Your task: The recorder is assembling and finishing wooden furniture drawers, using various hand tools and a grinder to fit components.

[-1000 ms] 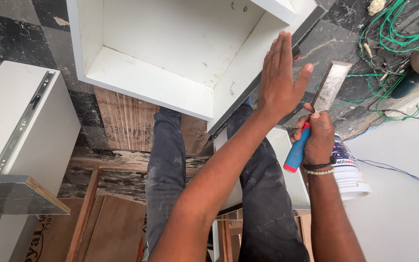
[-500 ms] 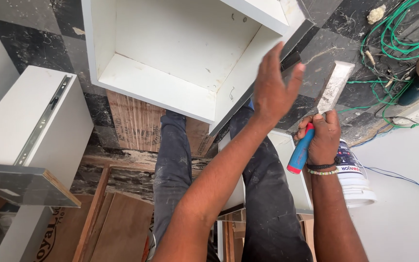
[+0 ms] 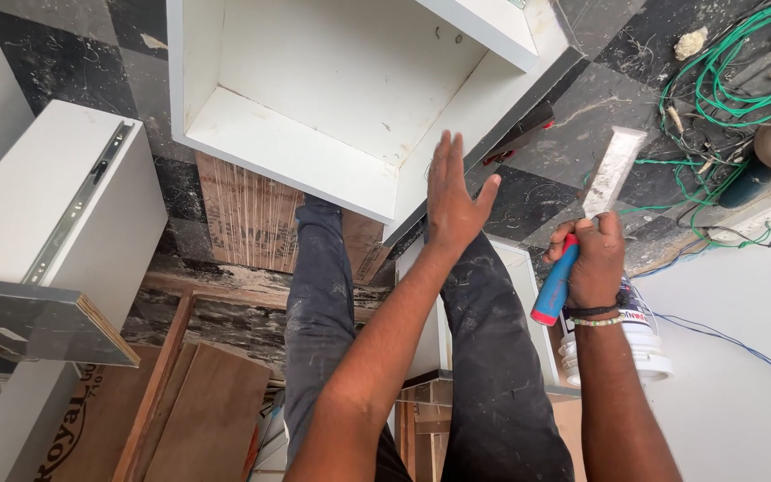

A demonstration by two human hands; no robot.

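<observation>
Standing right next to this, so here's how it looks from biggest to smallest.

The big open white cabinet box [image 3: 332, 89] lies on its back on the dark tiled floor, opening facing up, nothing inside it but a bare white bottom and one shelf divider. The person's left hand [image 3: 452, 201] is flat and open, fingers straight and close together, at the front edge of the cabinet's right side panel. I can't tell if the palm is actually pressing on the edge or hovering just off it.

Over to the left sits a white drawer box [image 3: 55, 205] with a metal slide rail along its side, well away from both hands. A smaller white panel [image 3: 524, 268] lies under the person's legs.

By the right wrist there's a white plastic tub [image 3: 635, 339]. It's mostly hidden behind the arm, so I can't see what's in it.

The right hand [image 3: 595, 259] is closed tight around the blue and red handle of a putty knife [image 3: 613, 170], blade pointing up and away, smeared whitish, held apart from the cabinet.

My guess is this is the feeling-the-edge part of filling or scraping that side panel. Whatever comes after would need the blade brought across to the edge where the left hand is, held at a low angle, with that hand out of its path.
</observation>
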